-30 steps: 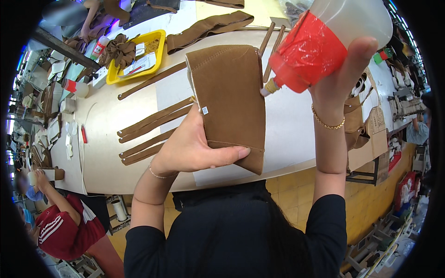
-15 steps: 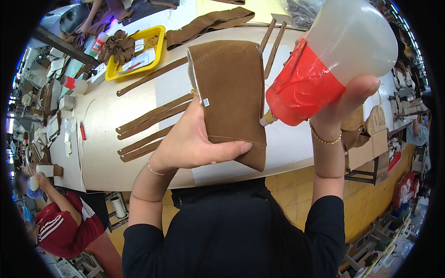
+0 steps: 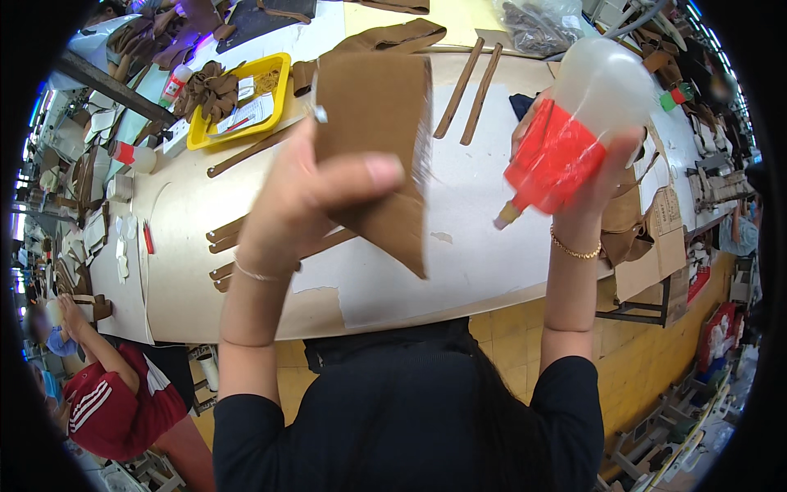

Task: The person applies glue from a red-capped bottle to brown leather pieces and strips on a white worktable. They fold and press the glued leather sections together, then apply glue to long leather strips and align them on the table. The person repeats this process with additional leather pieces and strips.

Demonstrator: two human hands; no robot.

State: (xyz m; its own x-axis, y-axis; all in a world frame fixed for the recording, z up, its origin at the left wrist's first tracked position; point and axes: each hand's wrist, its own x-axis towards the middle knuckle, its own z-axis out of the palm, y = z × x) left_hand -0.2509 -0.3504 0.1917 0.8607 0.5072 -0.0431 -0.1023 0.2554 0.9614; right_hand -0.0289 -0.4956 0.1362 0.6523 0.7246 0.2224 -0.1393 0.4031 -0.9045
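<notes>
In my left hand (image 3: 307, 189), blurred by motion, is a brown leather-like piece (image 3: 373, 123) held above the table, its thumb across the front. A small white label shows at the piece's left edge, and its lower end tapers to a corner. My right hand (image 3: 594, 172) grips a translucent squeeze bottle (image 3: 611, 78) wrapped in red tape, tipped with its narrow nozzle downward. The nozzle is apart from the brown piece, over the white sheet. Several brown straps (image 3: 229, 235) lie on the table, partly behind my left arm; two more straps (image 3: 482, 94) lie beyond the white sheet's middle.
A yellow tray (image 3: 284, 90) with brown pieces, papers and rubber bands stands at the back left. A longer brown piece (image 3: 393, 37) lies behind my left hand. Cardboard (image 3: 668, 238) leans at the right. A co-worker in a red shirt (image 3: 123, 402) sits at the left.
My left hand has moved left and up with the brown piece and turned it. The bottle's nozzle has come away from the piece's edge; the hands are farther apart.
</notes>
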